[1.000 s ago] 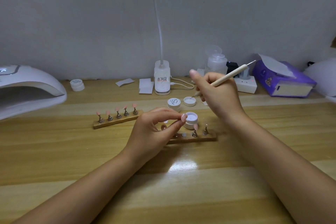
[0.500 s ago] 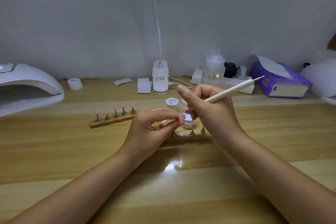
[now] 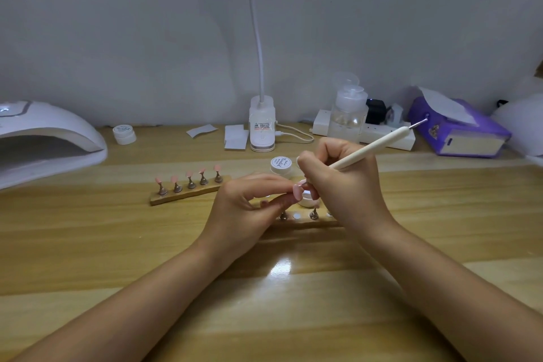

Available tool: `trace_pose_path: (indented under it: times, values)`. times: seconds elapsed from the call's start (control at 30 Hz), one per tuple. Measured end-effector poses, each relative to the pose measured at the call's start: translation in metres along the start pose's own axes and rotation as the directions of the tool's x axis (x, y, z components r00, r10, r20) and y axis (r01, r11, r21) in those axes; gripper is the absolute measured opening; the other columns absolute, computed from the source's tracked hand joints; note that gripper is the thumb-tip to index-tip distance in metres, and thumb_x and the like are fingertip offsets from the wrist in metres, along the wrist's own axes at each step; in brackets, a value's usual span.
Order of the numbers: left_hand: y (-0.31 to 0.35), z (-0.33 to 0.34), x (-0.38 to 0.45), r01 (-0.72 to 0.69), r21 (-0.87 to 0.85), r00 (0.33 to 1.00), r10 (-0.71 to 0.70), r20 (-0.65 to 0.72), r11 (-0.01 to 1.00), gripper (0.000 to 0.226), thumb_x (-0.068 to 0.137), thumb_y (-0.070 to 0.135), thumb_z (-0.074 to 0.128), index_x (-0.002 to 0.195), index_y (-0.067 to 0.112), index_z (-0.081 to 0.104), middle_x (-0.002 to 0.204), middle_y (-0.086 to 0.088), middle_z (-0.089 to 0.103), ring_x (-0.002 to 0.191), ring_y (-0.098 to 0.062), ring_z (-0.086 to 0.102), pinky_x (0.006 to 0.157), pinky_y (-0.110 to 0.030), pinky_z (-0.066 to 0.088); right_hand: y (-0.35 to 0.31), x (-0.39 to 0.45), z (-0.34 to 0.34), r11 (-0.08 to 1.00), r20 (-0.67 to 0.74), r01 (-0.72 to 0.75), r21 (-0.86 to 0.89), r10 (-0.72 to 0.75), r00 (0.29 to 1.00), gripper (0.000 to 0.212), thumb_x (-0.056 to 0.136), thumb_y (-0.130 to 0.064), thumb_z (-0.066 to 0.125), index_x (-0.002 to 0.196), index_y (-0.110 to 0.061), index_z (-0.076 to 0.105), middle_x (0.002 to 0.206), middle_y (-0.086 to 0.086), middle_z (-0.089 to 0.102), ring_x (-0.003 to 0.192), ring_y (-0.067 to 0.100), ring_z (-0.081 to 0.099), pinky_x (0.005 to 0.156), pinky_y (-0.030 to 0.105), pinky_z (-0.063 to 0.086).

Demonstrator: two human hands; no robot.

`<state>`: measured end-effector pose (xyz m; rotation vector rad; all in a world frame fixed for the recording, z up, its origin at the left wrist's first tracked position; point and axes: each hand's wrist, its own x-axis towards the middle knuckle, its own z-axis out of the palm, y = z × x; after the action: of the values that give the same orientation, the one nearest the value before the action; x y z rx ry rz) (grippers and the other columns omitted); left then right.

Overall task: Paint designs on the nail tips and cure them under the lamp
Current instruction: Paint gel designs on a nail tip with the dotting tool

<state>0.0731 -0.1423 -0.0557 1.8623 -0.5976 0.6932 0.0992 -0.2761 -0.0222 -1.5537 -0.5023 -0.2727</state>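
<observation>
head view: right hand grips a pen, now lowered from the open pot to the pink tip pinched in the left hand; painting is likely starting. pot contents hidden; second pot capped. lamp far left on bench.

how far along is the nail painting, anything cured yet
Early, it seems. Done: a gel pot sits open. In hand: the left hand pinches one pink nail tip while the right hand holds the pen down at it. Left: the five tips on the far holder show no design that I can make out, and the curing lamp has nothing visible inside.
</observation>
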Motion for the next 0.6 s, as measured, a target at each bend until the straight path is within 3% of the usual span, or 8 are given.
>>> trace_pose_path:
  times: [0.13,0.3,0.6]
  values:
    - [0.0006,0.0,0.0002,-0.004,0.01,1.0,0.004,0.008,1.0,0.022,0.074,0.012,0.066,0.095,0.007,0.07,0.084,0.0,0.071,0.079,-0.01,0.067,0.072,-0.03,0.054,0.0004,0.0005,0.0001,1.0,-0.012,0.003,-0.026,-0.003,1.0,0.034,0.075,0.002,0.057,0.046,-0.007,0.04,0.038,-0.002,0.04,0.034,0.006,0.046,0.04,0.016,0.038]
    - [0.0003,0.0002,0.0005,-0.015,0.007,1.0,0.014,0.01,1.0,0.021,0.074,0.014,0.065,0.095,0.009,0.069,0.083,0.004,0.07,0.078,-0.01,0.066,0.071,-0.027,0.053,0.0002,0.0005,0.0007,0.998,-0.027,0.004,-0.056,-0.006,1.0,0.029,0.074,-0.001,0.058,0.05,0.004,0.042,0.042,0.007,0.043,0.04,0.013,0.047,0.042,0.023,0.04]
    - [-0.0008,0.0013,0.0002,-0.008,-0.001,1.0,0.008,-0.008,1.0,0.022,0.075,0.018,0.066,0.096,0.011,0.068,0.083,0.005,0.07,0.076,-0.012,0.066,0.068,-0.034,0.053,0.0007,0.0008,0.0009,0.998,-0.025,0.005,-0.058,-0.007,1.0,0.034,0.073,0.002,0.058,0.045,-0.008,0.041,0.038,-0.003,0.043,0.038,0.01,0.046,0.04,0.017,0.04]
